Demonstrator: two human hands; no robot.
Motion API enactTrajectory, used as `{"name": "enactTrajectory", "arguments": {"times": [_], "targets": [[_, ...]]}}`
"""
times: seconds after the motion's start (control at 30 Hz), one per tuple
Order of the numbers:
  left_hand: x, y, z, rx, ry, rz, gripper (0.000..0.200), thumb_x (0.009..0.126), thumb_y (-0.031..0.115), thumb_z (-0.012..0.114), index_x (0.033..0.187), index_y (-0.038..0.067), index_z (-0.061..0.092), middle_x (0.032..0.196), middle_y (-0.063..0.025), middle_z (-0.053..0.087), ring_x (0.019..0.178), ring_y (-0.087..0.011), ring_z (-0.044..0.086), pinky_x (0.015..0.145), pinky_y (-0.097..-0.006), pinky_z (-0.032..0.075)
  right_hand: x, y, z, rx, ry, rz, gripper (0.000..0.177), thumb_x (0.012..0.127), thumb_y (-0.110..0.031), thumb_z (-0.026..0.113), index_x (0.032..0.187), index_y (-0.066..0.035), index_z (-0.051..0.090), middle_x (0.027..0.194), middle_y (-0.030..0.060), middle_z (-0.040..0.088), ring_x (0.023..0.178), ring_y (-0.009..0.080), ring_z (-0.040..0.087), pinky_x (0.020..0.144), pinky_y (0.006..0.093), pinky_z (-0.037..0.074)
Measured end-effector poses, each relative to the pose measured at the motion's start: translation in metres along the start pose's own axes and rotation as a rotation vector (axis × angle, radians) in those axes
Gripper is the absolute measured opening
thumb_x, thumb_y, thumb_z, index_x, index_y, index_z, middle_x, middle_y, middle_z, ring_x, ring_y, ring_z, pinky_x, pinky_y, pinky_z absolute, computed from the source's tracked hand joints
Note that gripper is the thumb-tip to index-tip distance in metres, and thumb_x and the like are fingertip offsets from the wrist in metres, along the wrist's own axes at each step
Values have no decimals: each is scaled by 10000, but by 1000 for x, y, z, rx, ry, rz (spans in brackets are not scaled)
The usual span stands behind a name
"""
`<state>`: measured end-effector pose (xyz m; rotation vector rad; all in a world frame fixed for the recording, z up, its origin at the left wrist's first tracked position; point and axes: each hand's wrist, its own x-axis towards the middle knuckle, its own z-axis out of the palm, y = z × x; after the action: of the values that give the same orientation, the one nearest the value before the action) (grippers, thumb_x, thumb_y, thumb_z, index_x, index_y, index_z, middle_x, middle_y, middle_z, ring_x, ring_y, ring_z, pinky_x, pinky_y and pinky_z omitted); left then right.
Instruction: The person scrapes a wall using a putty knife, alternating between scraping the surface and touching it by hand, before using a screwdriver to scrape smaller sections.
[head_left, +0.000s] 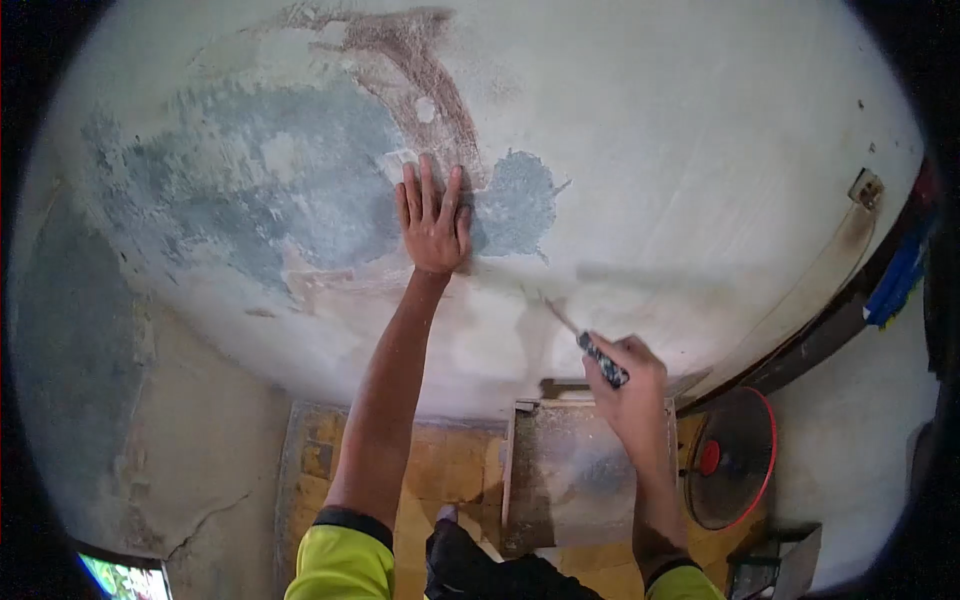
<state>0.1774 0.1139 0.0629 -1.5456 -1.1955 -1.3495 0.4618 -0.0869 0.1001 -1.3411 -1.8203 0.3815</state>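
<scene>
My left hand [434, 222] lies flat against the wall [650, 130], fingers spread and pointing up, at the right part of a grey-blue patch [330, 180]. Just above its fingertips runs a reddish-brown scraped band [435, 85]. Lower right, my right hand [628, 380] is wrapped round the dark patterned handle of a tool [602, 358]. The tool's thin shaft points up and left, its tip near the pale wall below and right of my left hand. The tip is blurred, so its shape and whether it touches the wall cannot be told.
A dusty board or tabletop [570, 470] stands below, over yellowish floor tiles [440, 465]. At the lower right is a fan [735, 458] with a red rim. A wall socket [865, 188] and cable are at the right. A lit screen [125, 578] shows at the bottom left.
</scene>
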Motion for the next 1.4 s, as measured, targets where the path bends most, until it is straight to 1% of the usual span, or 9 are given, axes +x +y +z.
{"name": "enactTrajectory", "arguments": {"times": [0.17, 0.3, 0.4, 0.43, 0.6, 0.97, 1.07, 1.23, 1.4], "targets": [[-3, -2, 1, -7, -13, 2, 513, 979, 349, 368, 1449, 185, 496, 1559, -227, 315, 1450, -450, 247, 1173, -562, 166, 64, -5, 14, -173, 76, -122, 281, 813, -54, 716, 1093, -32, 718, 795, 148, 553, 678, 292, 613, 634, 401, 493], [-5, -3, 1, -12, -32, -2, 533, 991, 389, 326, 1458, 185, 483, 1564, -232, 303, 1455, -452, 236, 1174, -557, 159, 54, -18, -3, -230, -50, -81, 256, 816, -68, 706, 1069, -32, 717, 833, 166, 559, 717, 321, 624, 669, 414, 506], [-1, -4, 0, 11, -40, -10, 539, 999, 413, 307, 1462, 200, 481, 1568, -217, 305, 1455, -439, 245, 1173, -546, 173, 76, -3, 25, -296, -21, -153, 240, 817, -80, 706, 1054, -47, 723, 845, 172, 558, 728, 325, 631, 670, 426, 513], [-3, -4, 0, 15, -53, -11, 540, 1002, 420, 299, 1462, 206, 482, 1570, -211, 306, 1456, -434, 247, 1172, -542, 177, 86, 3, 35, -257, -114, -142, 228, 823, -87, 700, 1049, -66, 729, 853, 173, 554, 748, 325, 638, 669, 435, 514], [-2, -3, 0, 21, -52, -28, 529, 1012, 432, 282, 1466, 245, 477, 1568, -179, 326, 1449, -427, 267, 1169, -531, 197, 60, -26, 24, -310, -84, -88, 262, 817, -83, 706, 1079, -76, 718, 887, 157, 556, 756, 319, 642, 664, 436, 513], [-1, -5, 3, 11, -17, 7, 509, 992, 353, 365, 1472, 215, 466, 1557, -195, 342, 1439, -437, 286, 1162, -544, 202, 68, -13, 29, -514, 34, -73, 283, 816, -71, 709, 1100, -74, 707, 891, 156, 555, 755, 338, 628, 662, 443, 511], [-3, -4, 3, 26, -34, 10, 516, 993, 364, 347, 1468, 203, 470, 1562, -196, 333, 1444, -435, 278, 1168, -541, 186, 67, -18, 11, -357, -37, -41, 285, 813, -71, 708, 1097, -76, 709, 897, 162, 556, 768, 343, 627, 670, 451, 514], [-4, -5, 3, 29, -28, 21, 524, 997, 379, 322, 1457, 184, 481, 1560, -200, 334, 1447, -432, 274, 1173, -540, 173, 66, -10, 14, -491, 93, -20, 247, 802, -90, 727, 1048, -65, 709, 906, 158, 565, 785, 341, 635, 681, 436, 529], [0, -5, 3, 35, -8, 16, 512, 995, 359, 321, 1448, 197, 498, 1543, -204, 361, 1439, -423, 297, 1169, -526, 190, 57, -24, -4, -367, 0, -4, 241, 796, -99, 737, 1034, -74, 713, 921, 155, 569, 797, 330, 647, 693, 435, 537]]}}
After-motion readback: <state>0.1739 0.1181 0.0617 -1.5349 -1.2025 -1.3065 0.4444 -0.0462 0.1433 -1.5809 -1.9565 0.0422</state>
